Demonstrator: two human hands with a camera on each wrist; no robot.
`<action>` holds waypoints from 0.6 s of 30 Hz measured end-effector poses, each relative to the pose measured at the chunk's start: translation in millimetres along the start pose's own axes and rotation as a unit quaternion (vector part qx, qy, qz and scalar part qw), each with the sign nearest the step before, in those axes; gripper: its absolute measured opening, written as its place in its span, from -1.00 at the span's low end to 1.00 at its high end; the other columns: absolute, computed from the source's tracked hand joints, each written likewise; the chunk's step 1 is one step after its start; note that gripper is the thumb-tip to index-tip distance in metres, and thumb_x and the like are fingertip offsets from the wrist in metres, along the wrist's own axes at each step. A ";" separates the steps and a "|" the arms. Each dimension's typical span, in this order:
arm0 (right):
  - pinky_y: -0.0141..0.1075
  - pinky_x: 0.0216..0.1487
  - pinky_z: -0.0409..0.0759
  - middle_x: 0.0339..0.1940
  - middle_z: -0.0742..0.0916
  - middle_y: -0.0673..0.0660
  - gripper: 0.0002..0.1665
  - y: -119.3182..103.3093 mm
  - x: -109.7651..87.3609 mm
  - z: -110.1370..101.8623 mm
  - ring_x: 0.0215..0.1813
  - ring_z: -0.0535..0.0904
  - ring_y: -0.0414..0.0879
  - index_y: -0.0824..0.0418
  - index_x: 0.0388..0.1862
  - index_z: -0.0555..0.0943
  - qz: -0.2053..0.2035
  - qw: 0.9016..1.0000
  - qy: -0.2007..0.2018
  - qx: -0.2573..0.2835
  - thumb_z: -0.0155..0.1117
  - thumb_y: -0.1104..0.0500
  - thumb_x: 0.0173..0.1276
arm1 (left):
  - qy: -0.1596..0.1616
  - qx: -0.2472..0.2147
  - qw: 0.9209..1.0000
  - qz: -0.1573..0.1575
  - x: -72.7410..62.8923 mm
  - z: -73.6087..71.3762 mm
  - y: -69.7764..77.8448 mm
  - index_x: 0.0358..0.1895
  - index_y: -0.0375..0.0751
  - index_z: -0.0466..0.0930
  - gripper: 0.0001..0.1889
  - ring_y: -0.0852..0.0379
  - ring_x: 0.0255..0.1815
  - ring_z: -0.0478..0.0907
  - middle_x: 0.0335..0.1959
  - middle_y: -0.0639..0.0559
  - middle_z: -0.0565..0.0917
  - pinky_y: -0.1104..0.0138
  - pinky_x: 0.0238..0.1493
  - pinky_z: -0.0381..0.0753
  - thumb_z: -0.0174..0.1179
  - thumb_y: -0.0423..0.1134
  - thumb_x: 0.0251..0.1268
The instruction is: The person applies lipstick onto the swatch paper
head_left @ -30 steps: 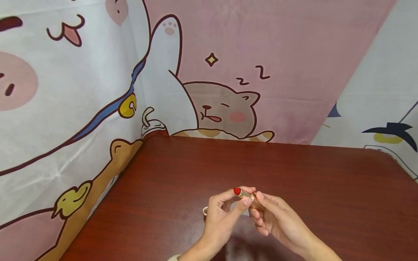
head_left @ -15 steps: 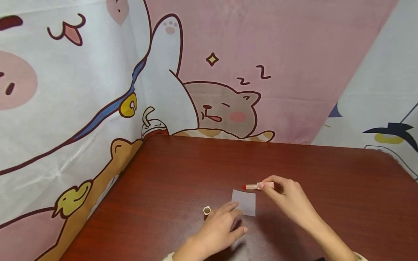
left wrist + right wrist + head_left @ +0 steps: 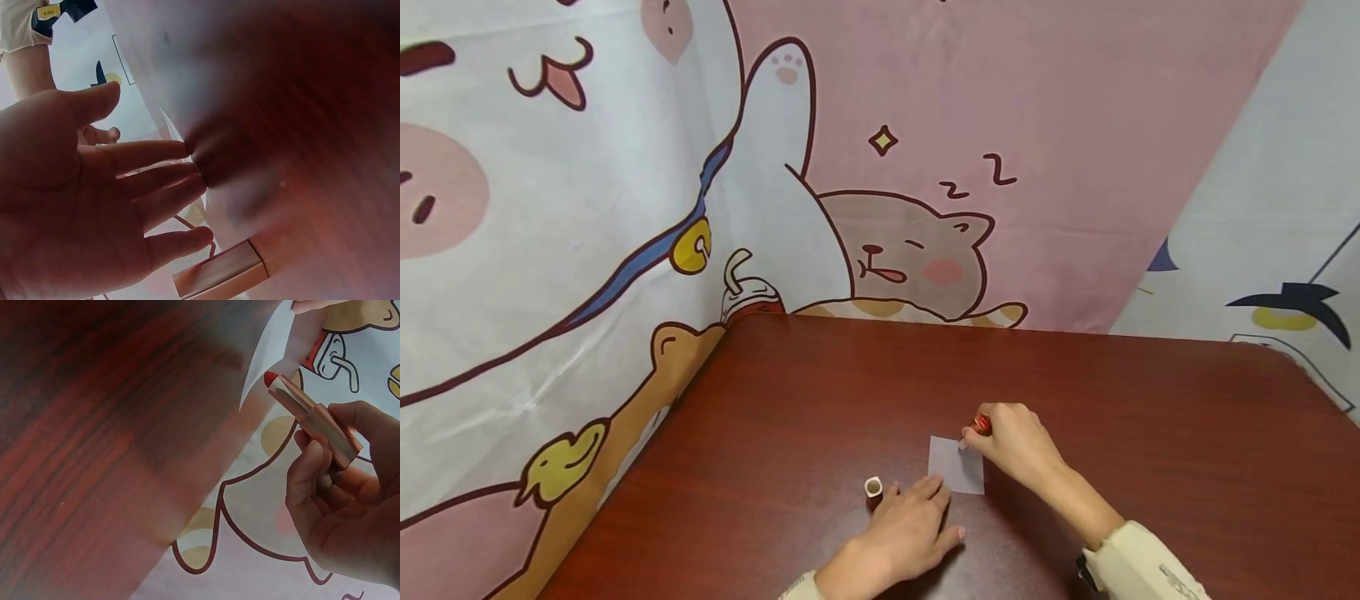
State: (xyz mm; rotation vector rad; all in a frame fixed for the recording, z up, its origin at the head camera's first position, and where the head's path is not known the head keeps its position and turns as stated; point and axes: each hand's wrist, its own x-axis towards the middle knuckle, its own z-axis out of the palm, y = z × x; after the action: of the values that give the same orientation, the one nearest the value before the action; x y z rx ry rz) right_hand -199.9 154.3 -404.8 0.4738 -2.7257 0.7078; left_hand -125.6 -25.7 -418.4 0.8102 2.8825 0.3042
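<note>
My right hand (image 3: 1018, 442) holds a gold lipstick (image 3: 332, 434) between curled fingers and thumb. Its red tip is extended and points at a small pale square of paper (image 3: 958, 468) on the table. In the head view the tip end overlaps the paper's upper right part. Palm down, my left hand (image 3: 904, 529) has its straight fingertips on the paper's near left corner. Just left of those fingers stands the lipstick's cap (image 3: 873, 490), upright with its hollow end up. The left wrist view shows the cap (image 3: 222, 272) beyond the little finger.
The table (image 3: 820, 375) is a dark reddish-brown wooden one. Behind it and along its left side hangs a cartoon-printed cloth (image 3: 1037, 100). A cream sleeve (image 3: 1142, 562) covers the right forearm.
Both hands held the lipstick together; then the left let go and came down by the paper, now touching it. The right carried the lipstick over the paper and turned its tip downward.
</note>
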 end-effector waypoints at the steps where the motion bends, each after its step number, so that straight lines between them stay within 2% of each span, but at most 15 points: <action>1: -0.38 -0.69 0.31 -0.76 0.47 -0.14 -0.78 0.1 0.9 0.9 -0.67 0.31 -0.24 0.10 -0.67 0.53 -0.002 1.000 0.000 0.000 0.38 0.18 0.04 | 0.001 0.002 1.000 0.000 0.3 -0.2 0.1 0.22 -0.20 0.45 -0.42 0.11 0.29 0.29 0.26 -0.04 0.42 -0.05 0.15 0.33 0.03 0.14 0.30; 6: -0.36 -0.68 0.32 -0.73 0.51 -0.15 -0.79 0.8 4.1 4.0 -0.66 0.33 -0.24 0.08 -0.67 0.54 -0.001 1.000 -0.001 0.000 0.38 0.18 0.05 | 0.006 0.006 1.000 0.003 1.0 -1.7 0.5 0.20 -0.21 0.46 -0.42 0.12 0.28 0.30 0.24 -0.03 0.44 -0.02 0.15 0.34 0.05 0.14 0.28; 18: -0.37 -0.70 0.27 -0.71 0.41 -0.10 -0.73 -2.6 4.2 8.0 -0.67 0.30 -0.23 0.10 -0.66 0.45 -0.001 1.000 -0.015 -0.014 0.38 0.15 0.05 | 0.004 0.010 1.000 -0.001 0.8 -1.5 1.3 0.20 -0.20 0.46 -0.42 0.11 0.28 0.31 0.24 -0.04 0.43 0.01 0.15 0.35 0.06 0.15 0.27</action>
State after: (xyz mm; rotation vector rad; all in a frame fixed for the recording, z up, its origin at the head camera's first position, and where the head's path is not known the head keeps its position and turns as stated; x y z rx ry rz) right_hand -204.2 147.0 -408.9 0.4856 -2.7589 0.6669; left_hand -125.9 -24.5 -416.7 0.8099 2.8983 0.2791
